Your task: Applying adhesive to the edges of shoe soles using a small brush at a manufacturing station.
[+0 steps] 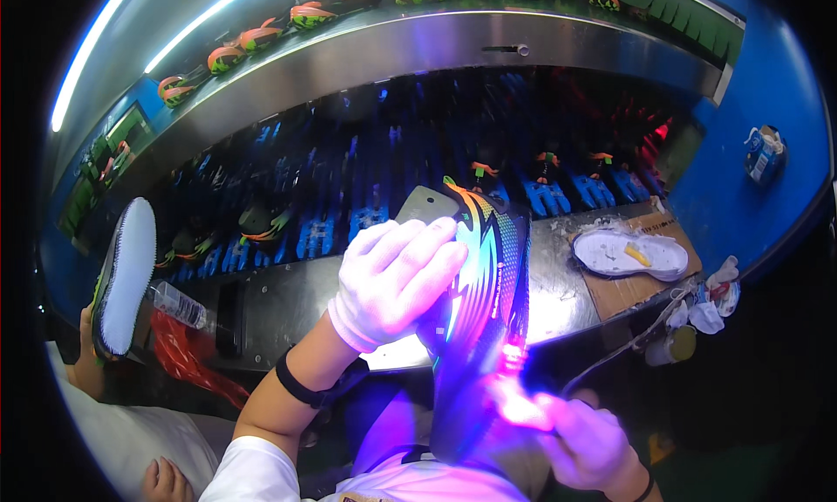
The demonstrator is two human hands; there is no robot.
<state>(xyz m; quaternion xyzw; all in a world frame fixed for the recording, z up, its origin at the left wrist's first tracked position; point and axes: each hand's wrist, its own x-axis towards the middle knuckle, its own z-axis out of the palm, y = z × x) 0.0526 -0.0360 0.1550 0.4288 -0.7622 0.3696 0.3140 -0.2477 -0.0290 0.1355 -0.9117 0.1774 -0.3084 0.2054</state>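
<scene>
Across the near edge of the metal tabletop (558,306), our left hand (392,280) is clamped, fingers together, on the patterned shoe (479,271); our right hand (591,443) closes on a glowing light (520,406) just beside its edge, though glare hides the fingertips. For good work, we would hold the shoe firm and pass the beam slowly and evenly, eyes off the flare. Toward the tabletop's right end, a white sole-shaped piece (602,251) lies on cardboard (617,301); a cord (629,339) running past the front edge could snag our right arm. Near the left end, a clear bottle (179,306), a red bag (186,349) and a co-worker's hand (87,341) leave us less elbow room.
</scene>
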